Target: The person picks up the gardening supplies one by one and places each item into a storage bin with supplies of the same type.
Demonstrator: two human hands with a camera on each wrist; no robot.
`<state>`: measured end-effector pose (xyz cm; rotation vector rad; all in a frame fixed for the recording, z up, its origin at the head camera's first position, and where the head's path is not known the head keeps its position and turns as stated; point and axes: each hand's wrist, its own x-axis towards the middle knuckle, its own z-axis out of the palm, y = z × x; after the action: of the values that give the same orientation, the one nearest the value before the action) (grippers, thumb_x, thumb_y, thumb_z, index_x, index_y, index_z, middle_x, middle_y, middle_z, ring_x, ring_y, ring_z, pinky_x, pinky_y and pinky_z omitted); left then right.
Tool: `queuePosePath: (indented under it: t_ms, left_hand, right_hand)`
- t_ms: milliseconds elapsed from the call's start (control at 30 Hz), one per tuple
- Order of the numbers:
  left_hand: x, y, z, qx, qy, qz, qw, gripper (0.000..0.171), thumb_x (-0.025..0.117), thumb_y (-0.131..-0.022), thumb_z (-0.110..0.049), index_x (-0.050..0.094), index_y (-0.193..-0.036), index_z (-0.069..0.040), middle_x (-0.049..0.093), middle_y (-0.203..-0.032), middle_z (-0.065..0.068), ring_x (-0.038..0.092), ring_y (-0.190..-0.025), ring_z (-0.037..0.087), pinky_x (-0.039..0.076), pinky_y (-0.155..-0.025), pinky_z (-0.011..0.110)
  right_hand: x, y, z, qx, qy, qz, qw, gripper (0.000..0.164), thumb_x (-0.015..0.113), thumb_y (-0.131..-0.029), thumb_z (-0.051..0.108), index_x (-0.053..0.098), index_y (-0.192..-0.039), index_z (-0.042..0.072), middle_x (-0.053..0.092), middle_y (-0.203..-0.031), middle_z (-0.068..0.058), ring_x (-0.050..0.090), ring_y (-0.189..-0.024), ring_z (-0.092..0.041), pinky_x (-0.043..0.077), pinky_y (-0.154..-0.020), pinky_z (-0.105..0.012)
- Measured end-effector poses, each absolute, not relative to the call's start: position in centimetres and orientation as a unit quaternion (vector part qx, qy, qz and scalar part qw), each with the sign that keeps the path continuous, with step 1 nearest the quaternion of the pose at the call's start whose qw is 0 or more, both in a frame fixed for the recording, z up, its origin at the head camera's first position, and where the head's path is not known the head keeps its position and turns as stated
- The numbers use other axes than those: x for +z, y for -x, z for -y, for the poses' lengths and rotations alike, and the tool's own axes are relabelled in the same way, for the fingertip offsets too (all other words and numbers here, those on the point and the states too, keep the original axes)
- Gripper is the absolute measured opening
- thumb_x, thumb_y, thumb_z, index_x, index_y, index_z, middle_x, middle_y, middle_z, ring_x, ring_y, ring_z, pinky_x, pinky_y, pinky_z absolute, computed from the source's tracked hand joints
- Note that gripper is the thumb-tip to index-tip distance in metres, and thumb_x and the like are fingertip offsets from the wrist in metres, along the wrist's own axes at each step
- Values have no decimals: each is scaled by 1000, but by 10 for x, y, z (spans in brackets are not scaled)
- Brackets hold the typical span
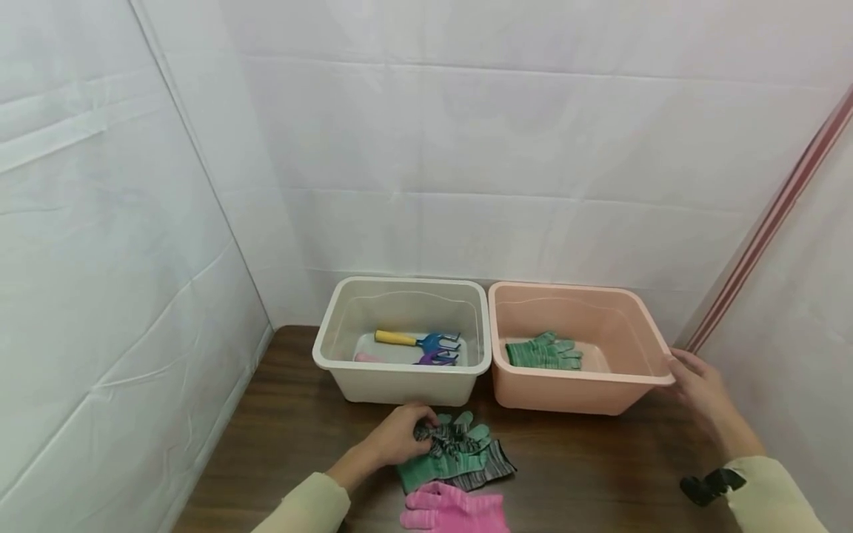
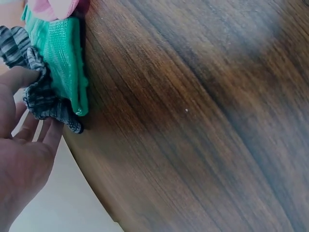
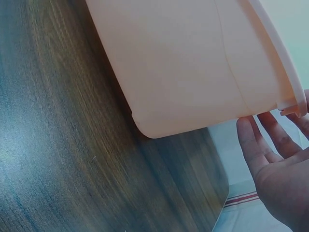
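Black-and-grey glove (image 1: 455, 443) lies partly over a green glove (image 1: 415, 475) on the desk (image 1: 566, 463), in front of the white bin (image 1: 403, 386); the left hand (image 1: 402, 434) pinches it between thumb and fingers. A pink glove (image 1: 460, 511) lies on the side away from the bins. Along the desk's far edge, the peach bin (image 1: 553, 396) stands beside the white bin; the right hand (image 1: 700, 389) touches its near right corner, whether gripping, I cannot tell.
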<state>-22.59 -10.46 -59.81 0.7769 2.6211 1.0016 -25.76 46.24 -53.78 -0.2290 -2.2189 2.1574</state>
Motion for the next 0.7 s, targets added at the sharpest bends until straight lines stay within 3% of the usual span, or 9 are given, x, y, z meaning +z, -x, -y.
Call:
queuePosePath:
  t_ms: [133,433,700]
  left_hand:
    - [-598,225,106,340,-273,-894,107,24,79,-89,-9,71,-112,-10,65,-111,0,62,-102,17,56,-93,37]
    - [-582,224,115,336,-267,-898,92,25,78,-91,-8,69,-115,-8,65,-111,2,60,-102,17,56,-93,39]
    - [-567,217,115,350,-276,-889,108,24,78,-92,-9,71,-115,-12,65,-112,-2,60,-102,13,56,-94,35]
  right_hand:
    - [-539,257,-461,687,74,723,16,25,65,-108,31,62,-129,19,71,-100,19,74,-88,-6,64,-76,-30]
    - [-537,260,-458,684,84,725,13,45,64,-108,31,53,-143,5,70,-100,20,73,-90,-4,64,-80,-31]
    - [-537,257,-462,703,85,706,19,27,63,-109,26,60,-133,15,72,-99,18,73,-89,-5,64,-77,-27]
